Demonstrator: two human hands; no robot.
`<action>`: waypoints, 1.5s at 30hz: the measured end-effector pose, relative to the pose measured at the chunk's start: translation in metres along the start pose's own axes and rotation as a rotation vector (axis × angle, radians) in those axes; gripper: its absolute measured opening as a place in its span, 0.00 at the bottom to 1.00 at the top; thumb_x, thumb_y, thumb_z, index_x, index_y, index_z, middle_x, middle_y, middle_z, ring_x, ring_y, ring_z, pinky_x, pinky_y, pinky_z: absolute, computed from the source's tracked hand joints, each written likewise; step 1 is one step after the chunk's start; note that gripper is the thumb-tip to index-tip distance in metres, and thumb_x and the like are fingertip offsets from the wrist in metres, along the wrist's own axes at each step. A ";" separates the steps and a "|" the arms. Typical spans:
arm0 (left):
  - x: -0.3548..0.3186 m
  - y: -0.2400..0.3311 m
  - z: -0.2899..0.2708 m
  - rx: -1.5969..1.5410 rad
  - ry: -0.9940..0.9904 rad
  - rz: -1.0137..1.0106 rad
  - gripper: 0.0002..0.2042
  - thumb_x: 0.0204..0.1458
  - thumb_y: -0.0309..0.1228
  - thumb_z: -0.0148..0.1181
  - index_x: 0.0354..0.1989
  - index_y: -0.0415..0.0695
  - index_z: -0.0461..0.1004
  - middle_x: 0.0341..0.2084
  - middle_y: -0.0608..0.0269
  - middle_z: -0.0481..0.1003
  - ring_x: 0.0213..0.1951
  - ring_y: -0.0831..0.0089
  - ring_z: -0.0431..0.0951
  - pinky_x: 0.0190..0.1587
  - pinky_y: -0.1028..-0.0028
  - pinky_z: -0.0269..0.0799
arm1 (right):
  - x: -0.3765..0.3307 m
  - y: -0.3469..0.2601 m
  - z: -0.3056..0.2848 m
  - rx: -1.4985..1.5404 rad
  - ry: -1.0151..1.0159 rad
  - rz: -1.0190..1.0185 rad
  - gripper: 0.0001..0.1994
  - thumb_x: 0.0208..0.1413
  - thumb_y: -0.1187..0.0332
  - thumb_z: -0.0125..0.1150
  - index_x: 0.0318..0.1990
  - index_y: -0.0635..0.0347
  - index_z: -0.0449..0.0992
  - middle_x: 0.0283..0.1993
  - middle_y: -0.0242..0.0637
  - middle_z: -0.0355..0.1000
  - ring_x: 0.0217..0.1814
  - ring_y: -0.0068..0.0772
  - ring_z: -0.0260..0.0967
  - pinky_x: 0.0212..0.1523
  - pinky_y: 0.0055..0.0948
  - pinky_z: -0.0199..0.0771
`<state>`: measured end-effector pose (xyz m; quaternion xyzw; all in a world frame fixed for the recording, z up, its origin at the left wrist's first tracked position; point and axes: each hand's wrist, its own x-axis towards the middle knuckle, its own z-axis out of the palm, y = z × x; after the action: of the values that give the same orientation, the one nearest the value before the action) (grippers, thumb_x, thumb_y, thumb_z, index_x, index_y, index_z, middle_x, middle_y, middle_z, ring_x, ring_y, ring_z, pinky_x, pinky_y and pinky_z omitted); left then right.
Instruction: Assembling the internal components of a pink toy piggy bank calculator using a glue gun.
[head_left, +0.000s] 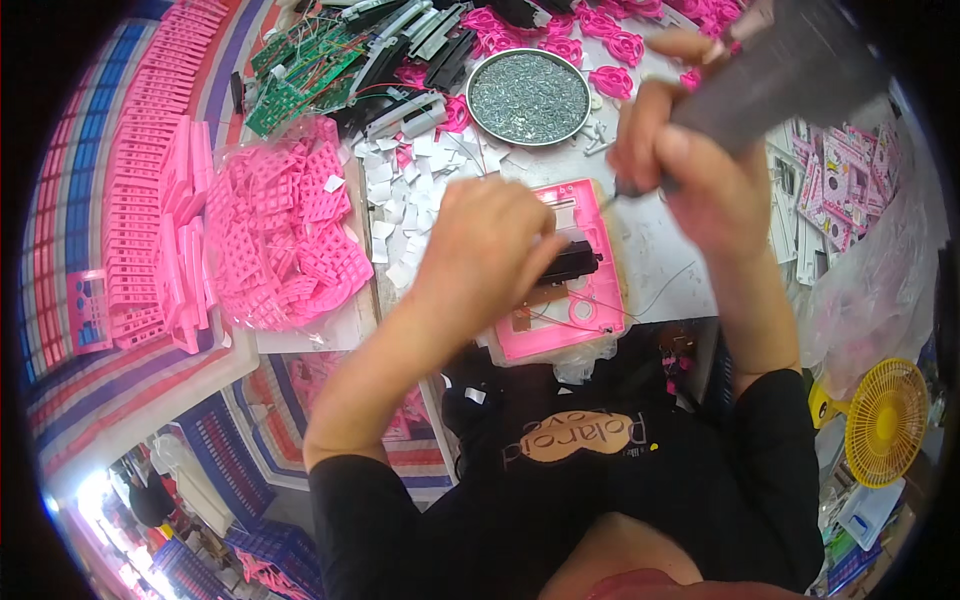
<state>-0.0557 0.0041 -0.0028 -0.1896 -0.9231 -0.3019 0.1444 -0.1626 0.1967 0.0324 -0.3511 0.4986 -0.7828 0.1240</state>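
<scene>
A pink plastic casing lies in front of me, with a black block-shaped part and thin wires inside it. My left hand is over the casing's left side, fingers curled down and the thumb near the black part; what the fingertips pinch is hidden. In my right hand is a dark electric screwdriver, somewhat blurred. Its thin bit points down and left, near the casing's upper right corner; whether it touches anything cannot be made out.
Beyond the casing stands a round dish of small screws. White paper pieces lie to its left, near a bag of pink keypads. Green circuit boards are piled at the far left. A yellow fan stands at the right.
</scene>
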 end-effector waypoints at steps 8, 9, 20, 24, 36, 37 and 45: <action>-0.046 0.015 0.018 -0.113 0.152 0.033 0.11 0.46 0.26 0.70 0.38 0.46 0.78 0.35 0.67 0.78 0.39 0.66 0.78 0.51 0.61 0.65 | -0.024 -0.014 0.043 0.128 -0.143 -0.017 0.20 0.61 0.62 0.67 0.54 0.49 0.62 0.18 0.24 0.61 0.18 0.21 0.59 0.21 0.23 0.64; -0.046 0.015 0.018 -0.145 0.155 0.027 0.11 0.46 0.26 0.70 0.38 0.46 0.78 0.35 0.67 0.78 0.39 0.66 0.78 0.51 0.61 0.65 | -0.022 -0.016 0.044 0.125 -0.166 -0.021 0.19 0.61 0.62 0.67 0.53 0.49 0.62 0.18 0.25 0.61 0.19 0.22 0.60 0.22 0.24 0.64; -0.050 0.009 0.019 -0.195 0.194 0.038 0.10 0.46 0.27 0.72 0.35 0.46 0.77 0.32 0.67 0.79 0.36 0.66 0.78 0.49 0.61 0.67 | -0.025 -0.009 0.048 0.034 -0.231 0.004 0.19 0.60 0.60 0.68 0.49 0.48 0.62 0.20 0.27 0.62 0.20 0.25 0.61 0.23 0.26 0.65; -0.049 0.008 0.023 -0.190 0.233 0.032 0.11 0.44 0.28 0.73 0.35 0.46 0.77 0.30 0.68 0.78 0.35 0.66 0.77 0.49 0.61 0.66 | -0.027 -0.007 0.053 0.053 -0.173 0.032 0.19 0.60 0.60 0.68 0.49 0.48 0.61 0.20 0.27 0.62 0.20 0.25 0.61 0.23 0.27 0.65; -0.070 0.015 0.024 0.105 0.197 -0.316 0.22 0.36 0.41 0.79 0.40 0.51 0.78 0.33 0.73 0.77 0.42 0.68 0.73 0.50 0.59 0.53 | -0.030 0.030 0.045 -0.012 -0.124 -0.050 0.18 0.62 0.66 0.64 0.52 0.54 0.61 0.20 0.30 0.63 0.20 0.24 0.60 0.21 0.27 0.65; -0.075 0.011 0.028 0.124 0.209 -0.282 0.23 0.36 0.42 0.78 0.41 0.51 0.78 0.35 0.73 0.77 0.42 0.69 0.74 0.50 0.59 0.52 | -0.029 0.034 0.047 -0.019 -0.138 -0.057 0.18 0.62 0.66 0.64 0.52 0.54 0.61 0.20 0.31 0.64 0.20 0.24 0.60 0.22 0.27 0.65; -0.083 -0.001 0.040 0.088 0.260 -0.195 0.23 0.35 0.43 0.76 0.41 0.51 0.77 0.38 0.74 0.78 0.41 0.72 0.74 0.49 0.60 0.52 | -0.029 0.042 0.049 -0.044 -0.217 -0.020 0.18 0.61 0.66 0.65 0.51 0.53 0.62 0.21 0.32 0.65 0.21 0.26 0.60 0.22 0.29 0.66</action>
<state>0.0114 0.0060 -0.0657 -0.0521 -0.9230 -0.2957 0.2407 -0.1150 0.1591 -0.0037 -0.4416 0.4958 -0.7302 0.1615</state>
